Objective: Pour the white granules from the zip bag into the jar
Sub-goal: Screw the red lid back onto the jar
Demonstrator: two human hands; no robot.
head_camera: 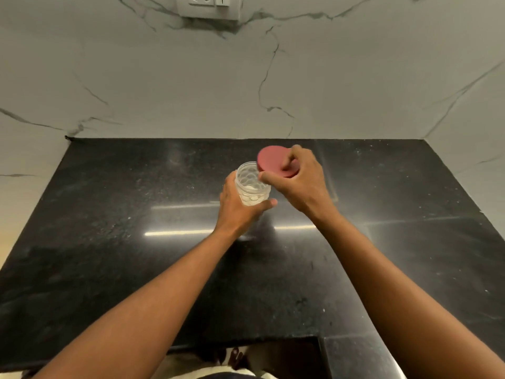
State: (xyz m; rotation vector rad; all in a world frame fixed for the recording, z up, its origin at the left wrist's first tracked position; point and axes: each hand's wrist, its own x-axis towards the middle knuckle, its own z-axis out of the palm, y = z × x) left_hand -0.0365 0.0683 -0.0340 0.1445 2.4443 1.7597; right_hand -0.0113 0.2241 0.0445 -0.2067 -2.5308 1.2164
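Hands first: my left hand (237, 205) is wrapped around the jar (252, 184), fingers curled behind it and the thumb pressed across the front low down, a firm grasp on the lower half. My right hand (300, 181) is clamped on the lid (274, 161), thumb under the near rim, fingers folded over the top; the lid is clear of the jar's mouth, tilted, hanging just to the right and behind the rim.

Jar is clear plastic, round, with a dimpled honeycomb pattern moulded into the wall and a smooth threaded neck. It looks lifted off the counter (114, 242), though I can't say for sure. Its long axis leans away from me, mouth pointing up and toward the wall (164, 83). I can see something pale at the bottom, but whether that's granules or just the moulded base, I can't tell.

Lid is a flat disc, matte reddish-pink, with a shallow skirt.

Counter is black polished stone, speckled, throwing back bright streaks of light. Wall behind is pale marble with dark veins, a white socket (207, 5) mounted at the top.
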